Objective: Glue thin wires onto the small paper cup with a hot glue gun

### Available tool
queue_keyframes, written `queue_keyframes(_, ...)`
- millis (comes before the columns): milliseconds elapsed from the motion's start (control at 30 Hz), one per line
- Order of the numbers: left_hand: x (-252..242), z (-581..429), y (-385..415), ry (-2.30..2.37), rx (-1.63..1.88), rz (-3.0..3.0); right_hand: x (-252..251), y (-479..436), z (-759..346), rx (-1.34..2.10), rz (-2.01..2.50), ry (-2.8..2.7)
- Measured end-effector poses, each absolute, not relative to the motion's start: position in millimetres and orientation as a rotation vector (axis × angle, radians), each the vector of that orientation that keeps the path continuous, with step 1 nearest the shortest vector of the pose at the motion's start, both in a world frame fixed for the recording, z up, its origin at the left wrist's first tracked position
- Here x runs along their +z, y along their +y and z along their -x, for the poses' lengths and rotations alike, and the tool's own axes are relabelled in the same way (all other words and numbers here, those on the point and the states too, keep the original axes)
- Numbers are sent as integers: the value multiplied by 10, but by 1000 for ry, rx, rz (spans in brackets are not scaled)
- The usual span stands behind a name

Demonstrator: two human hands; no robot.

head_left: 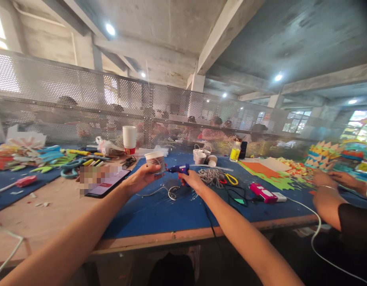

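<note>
My left hand is wrapped round a paper cup, held tilted above the table; its lower part looks greyish, as if wound with cord. In my right hand is a blue glue gun, its nozzle pointing left at the cup's side, close to it or touching. A clear glue stick sticks out behind the gun. Grey cord lies in a loose loop below the cup. To the right sits a tangled heap of grey cord beside yellow-handled scissors.
Several small cups stand behind, near a yellow-labelled bottle. At left are a phone, blue scissors and stacked paper cups. A pink power bank with a white cable lies right. A co-worker's arms work at far right.
</note>
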State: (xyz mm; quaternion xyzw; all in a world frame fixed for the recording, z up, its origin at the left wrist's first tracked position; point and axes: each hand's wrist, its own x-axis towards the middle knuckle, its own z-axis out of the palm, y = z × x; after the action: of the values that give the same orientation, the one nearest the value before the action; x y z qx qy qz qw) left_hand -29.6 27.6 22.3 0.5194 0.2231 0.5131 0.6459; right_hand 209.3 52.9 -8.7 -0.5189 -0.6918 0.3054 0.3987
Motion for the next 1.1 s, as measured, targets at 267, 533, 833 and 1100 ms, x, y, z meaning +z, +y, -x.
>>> queue_keyframes(267,233,249,226,509,1176,-1160,-159,408,-2000,-52,1630,-2060)
queue_keyframes(533,185,177,234,432,1088,-1284,110,175,-1837,224,841,-1847)
queue_keyframes(833,159,109,215,439,1062,-1382,66,162,-1738,358,777,-1801)
queue_keyframes(1100,148,120,235,462,1022,-1360,139,124,-1787,536,808,-1698)
